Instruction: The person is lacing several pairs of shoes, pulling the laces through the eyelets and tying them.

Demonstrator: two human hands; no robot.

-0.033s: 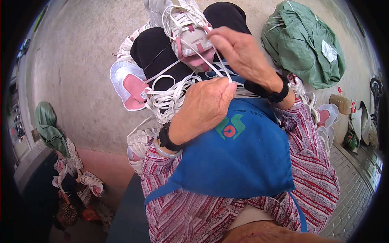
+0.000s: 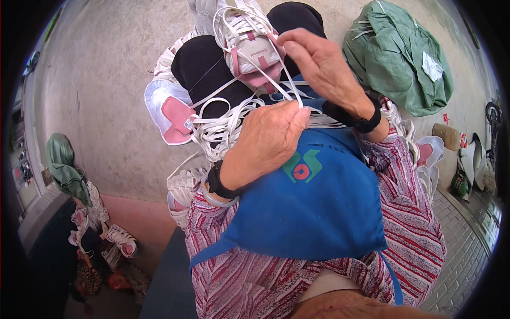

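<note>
A pale shoe upper (image 2: 256, 57) with pink trim lies toe toward me between my black-clad knees. White shoelaces (image 2: 220, 127) criss-cross its front, and a thick tangle of them trails over my lap. My left hand (image 2: 268, 130) is closed in front of my blue apron (image 2: 313, 212), gripping lace strands that run down from the upper. At the upper's right pink edge, my right hand (image 2: 319, 61) has thumb and forefinger pinched together on a lace; its other fingers curl in behind. The fingertips partly hide that edge.
A large green sack (image 2: 396, 64) stands on the concrete at the right. White-and-pink shoe pieces (image 2: 175, 117) hang beside my left leg, more (image 2: 425, 151) beyond my right arm. A brownish plastic jug (image 2: 446, 136) lies far right. Another green sack (image 2: 64, 159) and laced uppers (image 2: 121, 239) are lower left.
My right hand has shifted slightly right and up, its fingertips a little farther off the upper's edge. My left hand and the upper stay in place.
</note>
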